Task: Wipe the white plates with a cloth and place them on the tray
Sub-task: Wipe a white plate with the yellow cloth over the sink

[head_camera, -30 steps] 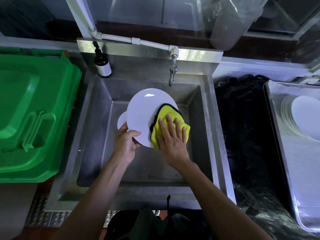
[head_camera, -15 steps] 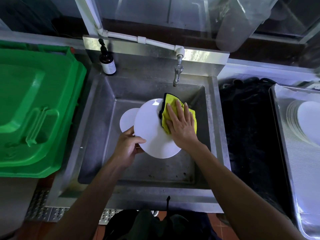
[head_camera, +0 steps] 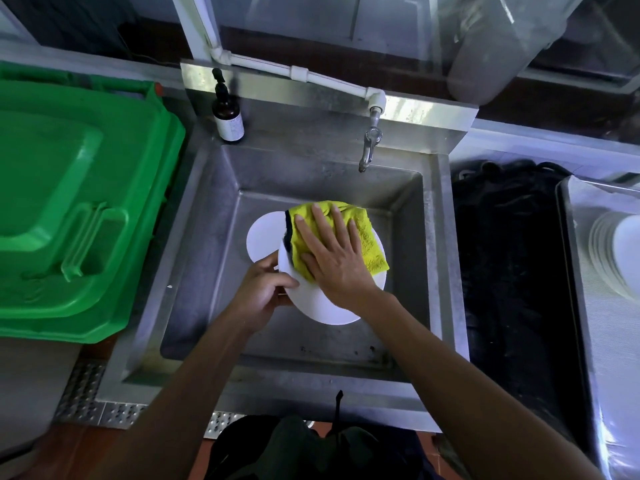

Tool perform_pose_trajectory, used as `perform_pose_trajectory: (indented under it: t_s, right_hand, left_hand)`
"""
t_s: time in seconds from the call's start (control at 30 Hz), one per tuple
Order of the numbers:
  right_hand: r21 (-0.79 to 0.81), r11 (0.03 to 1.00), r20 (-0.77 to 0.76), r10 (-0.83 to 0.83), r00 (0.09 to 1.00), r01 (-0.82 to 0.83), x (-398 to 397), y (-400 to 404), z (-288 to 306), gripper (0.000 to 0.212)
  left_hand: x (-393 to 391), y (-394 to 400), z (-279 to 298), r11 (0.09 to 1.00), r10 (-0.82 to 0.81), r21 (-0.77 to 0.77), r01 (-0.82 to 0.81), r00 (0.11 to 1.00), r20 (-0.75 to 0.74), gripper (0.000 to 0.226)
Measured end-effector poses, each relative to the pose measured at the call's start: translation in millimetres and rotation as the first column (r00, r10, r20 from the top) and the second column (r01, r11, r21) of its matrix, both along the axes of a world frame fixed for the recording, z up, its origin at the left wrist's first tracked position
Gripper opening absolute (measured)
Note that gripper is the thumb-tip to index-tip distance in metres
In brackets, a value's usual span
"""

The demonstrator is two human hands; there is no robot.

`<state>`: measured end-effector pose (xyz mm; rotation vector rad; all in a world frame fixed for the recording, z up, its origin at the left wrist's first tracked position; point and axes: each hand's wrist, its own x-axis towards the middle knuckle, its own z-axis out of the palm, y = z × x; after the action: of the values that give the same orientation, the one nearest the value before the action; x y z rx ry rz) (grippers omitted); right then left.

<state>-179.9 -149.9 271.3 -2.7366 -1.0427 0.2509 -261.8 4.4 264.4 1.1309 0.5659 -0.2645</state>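
Steel sink (head_camera: 440, 271) under tap (head_camera: 370, 147) — green bin lid (head_camera: 69, 202) left.

Right hand (head_camera: 336, 258) presses yellow cloth (head_camera: 367, 237) on held plate (head_camera: 325, 306).

Arms: both bare from the frame's bottom edge to the wrist, no sleeves showing.
Left hand (head_camera: 264, 295): no glove, no ring or band in sight.
Right hand (head_camera: 337, 259): bare too, short plain nails, wrist unadorned.
Clothing (head_camera: 304, 448): dark garment low in view, thin black cord sticking up at its top.
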Motion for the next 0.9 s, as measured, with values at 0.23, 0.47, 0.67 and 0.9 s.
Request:
perform_pose_trajectory:
  t_s: [0.23, 0.47, 0.67, 0.9]
  right_hand:
    - [-0.028, 0.993, 0.01, 0.115, 0.993, -0.115, -23, -2, -2, 0.056]
    - [-0.046, 0.975, 0.072, 0.221, 0.973, -0.218, -21, -8, -5, 0.056]
    - [-0.004, 0.978, 0.116, 0.209, 0.971, -0.21, 4, 6, -4, 0.054]
    - [0.011, 1.0, 0.042, -0.002, 0.999, 0.001, 27, 1, -7, 0.054]
  left_hand:
    - [3, 14, -3, 0.998, -0.009, -0.059, 0.012, 0.998, 0.055, 0.056]
    - [-2, 15, -3, 0.994, -0.089, -0.055, 0.092, 0.995, 0.044, 0.049]
    - [-2, 19, 0, 0.992, -0.117, -0.034, 0.118, 0.993, 0.026, 0.047]
    - [-11, 8, -4, 0.999, 0.029, -0.023, -0.029, 1.0, 0.005, 0.052]
